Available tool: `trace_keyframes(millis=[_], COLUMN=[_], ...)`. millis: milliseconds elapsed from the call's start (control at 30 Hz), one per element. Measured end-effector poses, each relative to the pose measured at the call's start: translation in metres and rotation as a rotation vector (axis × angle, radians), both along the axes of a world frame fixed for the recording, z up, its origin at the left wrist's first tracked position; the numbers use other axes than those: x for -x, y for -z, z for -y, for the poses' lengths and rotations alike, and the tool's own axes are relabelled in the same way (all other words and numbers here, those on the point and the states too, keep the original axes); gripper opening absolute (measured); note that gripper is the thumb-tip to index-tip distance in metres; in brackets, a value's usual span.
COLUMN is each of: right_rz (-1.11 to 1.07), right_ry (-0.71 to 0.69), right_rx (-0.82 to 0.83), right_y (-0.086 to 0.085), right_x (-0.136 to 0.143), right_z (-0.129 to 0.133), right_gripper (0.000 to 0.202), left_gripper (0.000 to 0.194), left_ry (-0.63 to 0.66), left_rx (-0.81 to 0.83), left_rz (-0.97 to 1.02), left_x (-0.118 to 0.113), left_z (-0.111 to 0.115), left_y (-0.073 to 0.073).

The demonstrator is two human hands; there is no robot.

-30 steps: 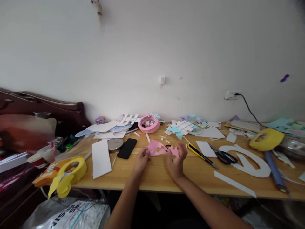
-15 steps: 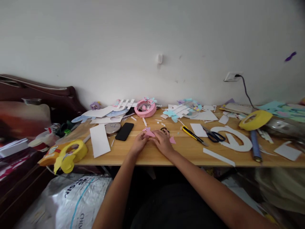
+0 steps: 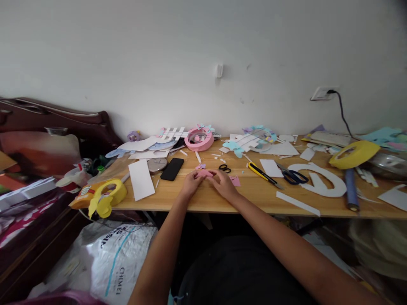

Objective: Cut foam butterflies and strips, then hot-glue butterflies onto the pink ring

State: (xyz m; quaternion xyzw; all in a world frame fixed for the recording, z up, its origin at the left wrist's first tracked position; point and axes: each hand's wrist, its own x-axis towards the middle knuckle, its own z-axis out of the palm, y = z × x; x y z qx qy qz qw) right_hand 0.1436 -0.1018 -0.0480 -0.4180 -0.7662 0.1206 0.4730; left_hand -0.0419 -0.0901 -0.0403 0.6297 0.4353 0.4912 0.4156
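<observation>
Both my hands rest side by side on the wooden table [image 3: 203,202], pressing down on a small pink paper piece [image 3: 205,173]. My left hand [image 3: 191,185] covers its left part and my right hand [image 3: 223,184] its right part. Another pink scrap [image 3: 235,181] lies just right of my right hand. Small black scissors [image 3: 225,168] sit just beyond the hands. A black phone [image 3: 172,169] lies to the left of them.
A yellow utility knife [image 3: 261,173], blue scissors [image 3: 291,175] and a white cut-out shape [image 3: 321,181] lie to the right. A pink ring [image 3: 199,140], white sheets [image 3: 140,185], yellow rings [image 3: 353,153] [image 3: 106,196] and paper scraps crowd the table. A plastic sack [image 3: 111,258] sits below.
My hands lowered the pink paper from above the table onto its surface and now press it flat. The view shifted downward and back.
</observation>
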Motion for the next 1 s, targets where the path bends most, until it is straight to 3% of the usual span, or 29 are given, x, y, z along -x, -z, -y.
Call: trace_keyframes(millis=[433, 667, 1000], right_rz=[-0.199, -0.277, -0.338], right_ry=[-0.003, -0.021, -0.028], right_rx=[0.224, 0.338, 0.337], right_y=[0.003, 0.006, 0.002], right_x=[-0.005, -0.008, -0.006], right_z=[-0.005, -0.009, -0.006], right_gripper=[0.027, 0.027, 0.028], left_gripper=[0.030, 0.030, 0.033], left_ry=[0.024, 0.031, 0.092], left_rx=[0.024, 0.046, 0.031], left_rz=[0.082, 0.086, 0.094], left_x=[-0.002, -0.001, -0.001], left_z=[-0.001, -0.003, -0.006], left_y=[-0.002, 0.004, 0.009])
